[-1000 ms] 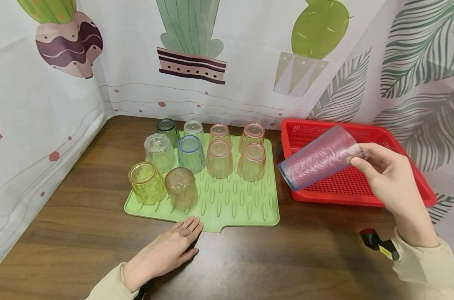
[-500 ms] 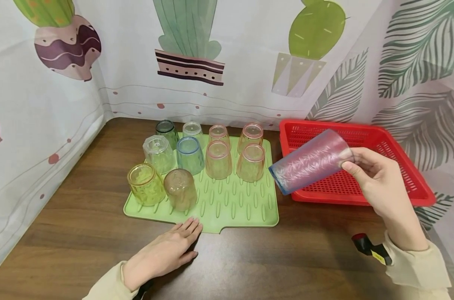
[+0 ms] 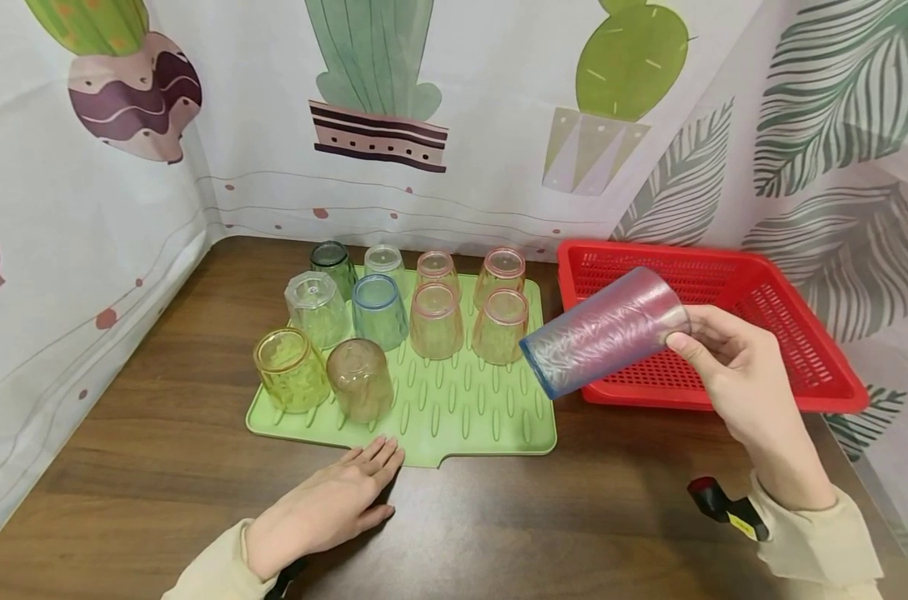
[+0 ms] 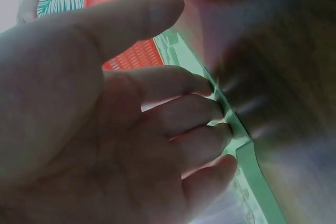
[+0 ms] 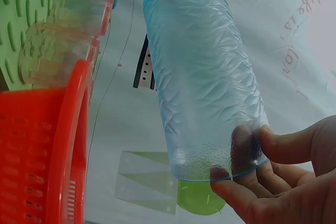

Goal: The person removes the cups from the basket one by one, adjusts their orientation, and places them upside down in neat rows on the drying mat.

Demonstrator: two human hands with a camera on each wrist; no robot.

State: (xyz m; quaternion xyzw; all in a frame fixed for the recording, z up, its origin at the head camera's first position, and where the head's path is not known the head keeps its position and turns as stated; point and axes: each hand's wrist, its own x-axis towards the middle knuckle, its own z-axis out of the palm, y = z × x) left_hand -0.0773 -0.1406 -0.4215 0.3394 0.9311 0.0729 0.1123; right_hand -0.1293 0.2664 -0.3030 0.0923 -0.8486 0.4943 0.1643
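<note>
My right hand [image 3: 746, 383] pinches a tall blue-tinted tumbler [image 3: 604, 333] near one end, thumb on one side and fingers on the other. It is tilted, its far end lower and pointing left, above the red basket's near-left corner. In the right wrist view the tumbler [image 5: 205, 77] shows a rippled pattern. My left hand [image 3: 326, 508] lies palm down with straight fingers, their tips at the front edge of the green drying mat [image 3: 469, 425]. Closest to it on the mat are an upside-down brown glass [image 3: 360, 379] and a yellow glass [image 3: 292, 371].
Behind those stand a clear glass [image 3: 317, 308], a blue glass [image 3: 380, 312] and several pink glasses [image 3: 436, 321], with a dark green glass [image 3: 333, 267] at the back. A red basket [image 3: 649, 392] sits right of the mat. A printed cloth [image 3: 484, 100] hangs behind the table.
My right hand has moved left and slightly down with the tumbler, bringing its lower end to the mat's right edge in the head view. My left hand has stayed in place.
</note>
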